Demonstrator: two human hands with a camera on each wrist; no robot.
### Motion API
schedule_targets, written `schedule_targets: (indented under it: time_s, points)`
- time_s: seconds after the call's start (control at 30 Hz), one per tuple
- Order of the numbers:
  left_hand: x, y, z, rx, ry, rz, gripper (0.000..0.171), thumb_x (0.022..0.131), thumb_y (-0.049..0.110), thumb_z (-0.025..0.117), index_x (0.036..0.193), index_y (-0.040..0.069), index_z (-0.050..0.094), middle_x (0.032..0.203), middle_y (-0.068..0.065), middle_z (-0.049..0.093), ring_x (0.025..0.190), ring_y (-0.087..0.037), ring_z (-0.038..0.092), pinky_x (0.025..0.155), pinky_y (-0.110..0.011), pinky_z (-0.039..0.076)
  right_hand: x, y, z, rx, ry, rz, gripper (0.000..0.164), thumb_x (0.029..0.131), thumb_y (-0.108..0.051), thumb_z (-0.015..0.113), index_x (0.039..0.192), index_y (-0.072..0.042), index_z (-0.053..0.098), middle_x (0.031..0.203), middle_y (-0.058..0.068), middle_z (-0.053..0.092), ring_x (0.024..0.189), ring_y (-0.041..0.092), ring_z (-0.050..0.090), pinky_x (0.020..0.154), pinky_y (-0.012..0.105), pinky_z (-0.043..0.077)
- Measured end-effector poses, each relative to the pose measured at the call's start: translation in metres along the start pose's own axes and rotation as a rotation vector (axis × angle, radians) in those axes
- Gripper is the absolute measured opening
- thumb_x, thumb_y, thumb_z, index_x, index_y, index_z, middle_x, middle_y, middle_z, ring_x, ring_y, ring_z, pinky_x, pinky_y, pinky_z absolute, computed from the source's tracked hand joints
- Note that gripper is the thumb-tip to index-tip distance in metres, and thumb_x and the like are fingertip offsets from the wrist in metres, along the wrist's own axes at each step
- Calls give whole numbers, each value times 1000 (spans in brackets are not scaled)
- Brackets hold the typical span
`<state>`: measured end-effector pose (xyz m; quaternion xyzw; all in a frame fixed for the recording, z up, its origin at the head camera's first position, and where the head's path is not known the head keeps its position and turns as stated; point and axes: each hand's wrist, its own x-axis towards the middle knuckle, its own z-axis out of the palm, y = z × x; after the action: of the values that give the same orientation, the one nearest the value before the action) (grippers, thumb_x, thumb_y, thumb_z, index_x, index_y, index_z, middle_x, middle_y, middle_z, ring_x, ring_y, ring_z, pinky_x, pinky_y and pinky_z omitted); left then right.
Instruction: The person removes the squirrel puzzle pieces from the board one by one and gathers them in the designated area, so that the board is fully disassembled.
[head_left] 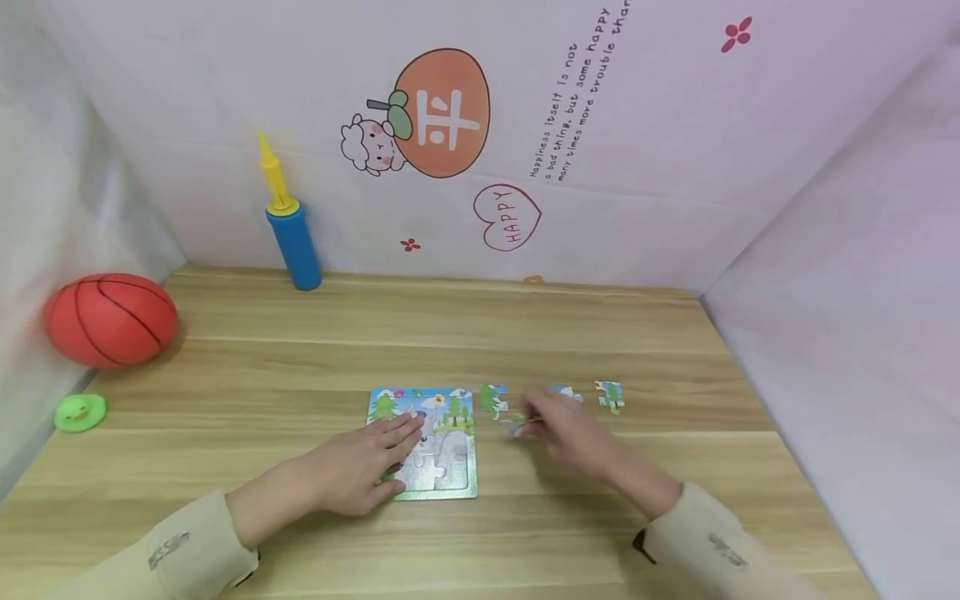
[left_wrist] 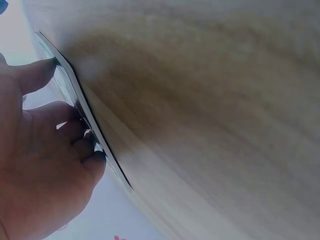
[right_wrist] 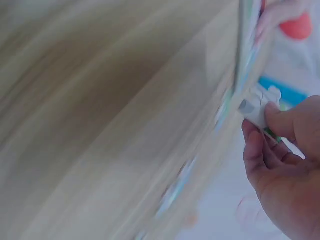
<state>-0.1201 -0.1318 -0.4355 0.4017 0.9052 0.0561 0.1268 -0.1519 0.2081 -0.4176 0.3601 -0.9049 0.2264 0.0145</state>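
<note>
A square jigsaw puzzle (head_left: pixel 453 479) with a green-edged frame and a tree-and-animal picture lies flat on the table. My left hand (head_left: pixel 367 468) rests on its left half, fingers extended across the picture; the left wrist view shows the fingertips on the thin puzzle board (left_wrist: pixel 82 102). To the right of the board, my right hand (head_left: pixel 573 437) pinches a grey and green puzzle piece (right_wrist: pixel 256 107) between thumb and fingers, above the table. Loose pieces lie close by: a tree piece (head_left: pixel 491 400) left of this hand, a partly hidden piece (head_left: pixel 567 391) behind it, and another tree piece (head_left: pixel 612 395) farther right.
On the wooden table (head_left: pixel 360 325), a blue and yellow hand pump (head_left: pixel 296 242) stands against the back wall. At the left edge are a red ball (head_left: pixel 112 321) and a green duck-faced toy (head_left: pixel 79 412). Printed cloth walls (head_left: pixel 637 217) enclose the back and sides.
</note>
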Motion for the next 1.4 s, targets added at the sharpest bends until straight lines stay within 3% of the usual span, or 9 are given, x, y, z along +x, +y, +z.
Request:
schedule_targets:
  time_s: [0.17,0.27,0.4,0.6,1.13,1.3,1.4]
  points:
    - [-2,-1,-1,-1,0,-1,70,106,39,56,161,2,35,173,-14,27,160,-32,31,129,-53,34,-38,45,-29,62,-77,92,22,92,4,70,92,-10,53,79,-5,49,73,1,41,60,18,41]
    - [-2,-2,-1,-7,3,0,71,106,39,56,161,1,34,173,-15,26,160,-32,30,129,-53,34,-59,63,-41,105,-147,175,21,94,4,69,91,-11,53,78,-5,49,70,-1,39,57,19,38]
    - [-2,-2,0,-19,-2,-6,71,106,39,56,161,2,33,174,-14,25,161,-32,29,129,-53,33,-75,78,-46,57,-172,240,21,92,0,73,92,-12,56,82,-6,55,74,-2,45,60,20,42]
    - [-2,-2,0,-14,-6,-8,71,106,41,56,162,3,33,174,-13,25,161,-31,29,129,-52,33,-76,82,-41,-70,-163,257,17,91,-3,76,97,-14,64,91,-7,66,82,1,58,69,25,54]
    - [-1,-2,0,-6,5,0,72,105,41,57,161,2,33,174,-13,25,161,-31,30,128,-53,35,-78,84,-38,-204,-149,254,20,85,-1,80,93,-15,68,90,-7,64,83,5,60,69,28,57]
    - [-1,-1,-1,17,10,3,71,105,41,58,161,2,35,173,-14,28,160,-31,32,128,-52,36,-75,76,-38,-247,-148,298,24,82,-1,83,94,-15,69,93,-5,66,88,12,66,75,34,61]
    - [0,1,-3,47,7,-2,71,104,41,58,160,3,37,172,-13,30,159,-30,34,129,-51,35,-67,66,-39,-289,-129,283,28,77,-1,87,95,-14,69,95,-3,66,89,15,67,77,37,61]
